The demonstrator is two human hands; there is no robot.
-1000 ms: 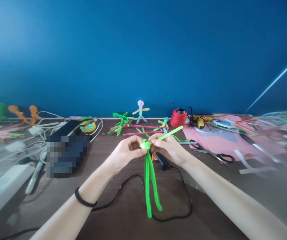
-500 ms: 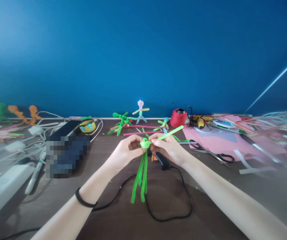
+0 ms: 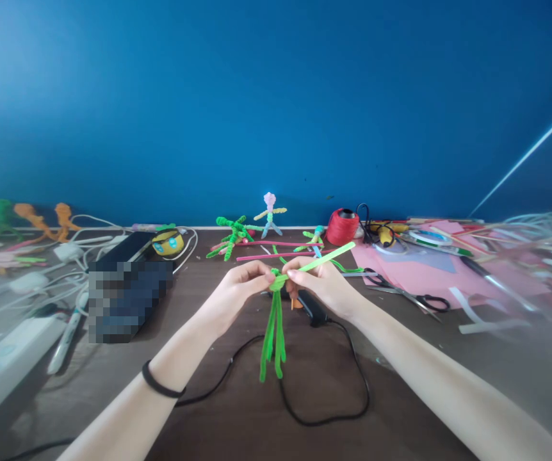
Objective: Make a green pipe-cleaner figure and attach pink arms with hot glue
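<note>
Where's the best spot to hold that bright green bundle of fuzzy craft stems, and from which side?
Probably its compact wrapped top, pinched from the left, as the left hand does. The loose green fuzzy ends dangle below and would likely swing. The straight light green stem slants out to the upper right, where the right hand holds it.

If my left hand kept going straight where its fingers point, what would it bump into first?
The left hand would meet the green bundle first, right at its fingertips, then probably the right hand just beyond. Depth is hard to judge here.
</note>
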